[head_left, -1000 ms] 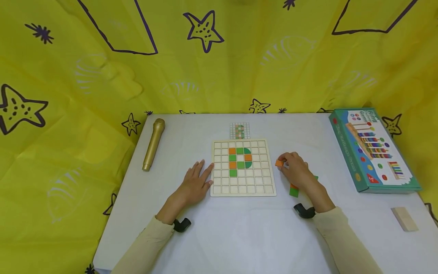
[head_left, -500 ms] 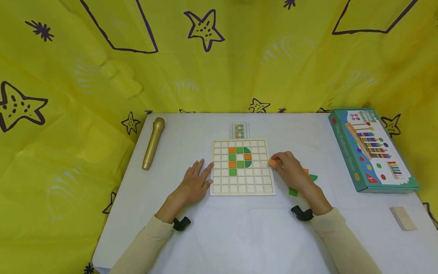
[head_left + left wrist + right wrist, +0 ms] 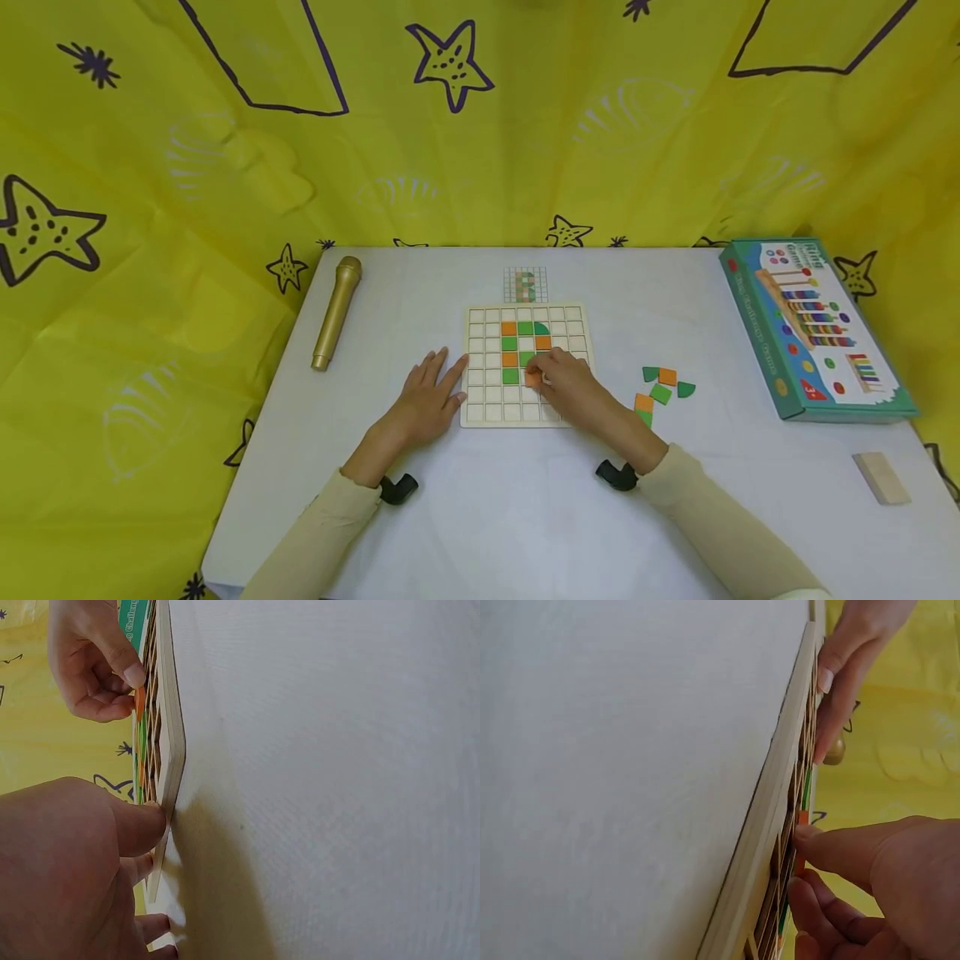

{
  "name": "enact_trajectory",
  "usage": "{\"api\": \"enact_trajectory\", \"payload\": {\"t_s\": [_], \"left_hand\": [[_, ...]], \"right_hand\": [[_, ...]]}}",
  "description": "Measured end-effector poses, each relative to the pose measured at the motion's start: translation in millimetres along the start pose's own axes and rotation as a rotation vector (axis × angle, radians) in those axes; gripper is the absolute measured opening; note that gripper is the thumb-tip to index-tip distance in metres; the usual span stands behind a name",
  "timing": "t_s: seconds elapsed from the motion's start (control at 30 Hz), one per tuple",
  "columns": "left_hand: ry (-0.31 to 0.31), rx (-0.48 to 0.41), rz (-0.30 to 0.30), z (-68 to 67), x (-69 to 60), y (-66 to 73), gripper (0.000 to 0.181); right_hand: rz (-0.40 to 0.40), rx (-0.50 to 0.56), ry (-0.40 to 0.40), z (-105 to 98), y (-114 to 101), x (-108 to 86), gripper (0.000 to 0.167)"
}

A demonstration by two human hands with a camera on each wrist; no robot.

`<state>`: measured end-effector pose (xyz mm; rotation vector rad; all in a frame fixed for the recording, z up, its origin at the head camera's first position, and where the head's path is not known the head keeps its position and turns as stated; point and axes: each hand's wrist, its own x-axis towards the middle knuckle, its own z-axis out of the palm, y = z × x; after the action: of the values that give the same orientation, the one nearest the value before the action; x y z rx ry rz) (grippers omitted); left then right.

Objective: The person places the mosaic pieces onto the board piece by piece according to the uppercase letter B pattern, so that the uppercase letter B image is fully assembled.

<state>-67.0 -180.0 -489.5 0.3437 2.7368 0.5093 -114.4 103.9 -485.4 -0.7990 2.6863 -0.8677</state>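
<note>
My right hand (image 3: 573, 385) has an orange tile (image 3: 532, 381) pinched between thumb and fingers, at the board (image 3: 493, 412), just right of the lowest green square (image 3: 511, 376). Can't tell if it's seated. Looks like I'm on the placing step, so next probably calls for squaring it to a cell and letting go. My left hand (image 3: 427, 406) has fingers spread, touching the board's left edge. Board looks like pale wood, gridded with shallow square cells; tiles are thin and flat. Spare tiles (image 3: 660, 394), squares plus quarter-rounds, lie off its right edge; card (image 3: 526, 285) just beyond its far edge.
</note>
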Motion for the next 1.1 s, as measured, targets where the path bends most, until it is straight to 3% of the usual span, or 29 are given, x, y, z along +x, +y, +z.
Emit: {"api": "enact_trajectory", "payload": {"t_s": [0.2, 0.43, 0.8, 0.9, 1.1], "left_hand": [[-0.004, 0.012, 0.003, 0.6, 1.3, -1.3, 0.063], [-0.002, 0.019, 0.012, 0.5, 1.1, -1.9, 0.063], [0.009, 0.010, 0.013, 2.0, 1.4, -3.0, 0.064], [0.006, 0.013, 0.011, 2.1, 2.1, -3.2, 0.063], [0.010, 0.012, 0.007, 2.6, 1.7, -3.2, 0.064]], "right_hand": [[-0.062, -0.064, 0.065, 5.1, -5.1, 2.0, 0.013], [-0.049, -0.060, 0.048, 6.1, -7.3, 4.1, 0.017], [-0.122, -0.091, 0.097, -0.6, 0.4, -2.1, 0.015], [-0.055, -0.080, 0.076, -12.3, 6.4, -7.2, 0.020], [0.179, -0.066, 0.047, -46.6, 29.9, -23.3, 0.029]]}}
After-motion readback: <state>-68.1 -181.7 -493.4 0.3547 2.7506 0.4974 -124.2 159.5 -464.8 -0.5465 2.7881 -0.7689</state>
